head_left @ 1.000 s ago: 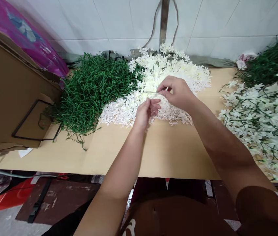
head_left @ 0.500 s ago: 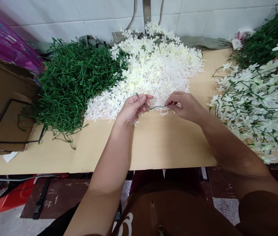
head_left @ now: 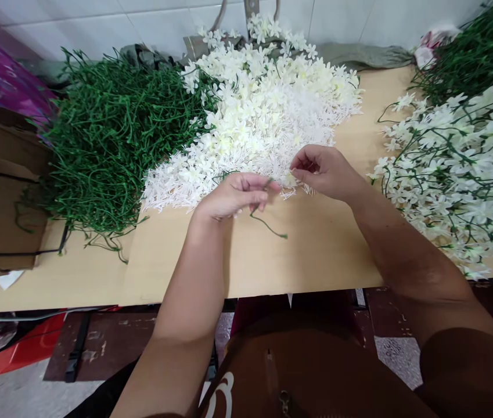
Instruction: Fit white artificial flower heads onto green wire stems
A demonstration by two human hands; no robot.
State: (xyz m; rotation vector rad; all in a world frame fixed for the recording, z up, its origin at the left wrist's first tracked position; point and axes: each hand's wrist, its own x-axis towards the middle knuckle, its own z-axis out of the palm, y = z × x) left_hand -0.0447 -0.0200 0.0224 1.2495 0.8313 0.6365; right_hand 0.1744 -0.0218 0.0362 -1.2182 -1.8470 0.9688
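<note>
Brown cloth (head_left: 316,366) covers the person's front at the bottom edge, and beyond it a sheet of tan cardboard (head_left: 176,278) spreads over the worktop. A black wire frame (head_left: 15,253) leans by a cardboard box (head_left: 6,215) on the left; on the right lie white flowers on green stems (head_left: 468,186). Farther back, a heap of green stems (head_left: 115,133) meets a heap of loose white flowers (head_left: 267,110), with grey-green cloth (head_left: 359,56) and a tiled wall (head_left: 76,23) behind.

The box and a purple bag (head_left: 2,75) are cut off by the left edge. The left hand (head_left: 237,194) covers part of the loose flowers, and the upper end of its stem is blurred among the fingers.

That hand is half curled around a single green stem (head_left: 267,227), whose lower length hangs out over the bare cardboard. The right hand (head_left: 322,168) is just beside, at the front edge of the loose flowers, thumb and forefinger close together; whether they grip a flower cannot be told.
</note>
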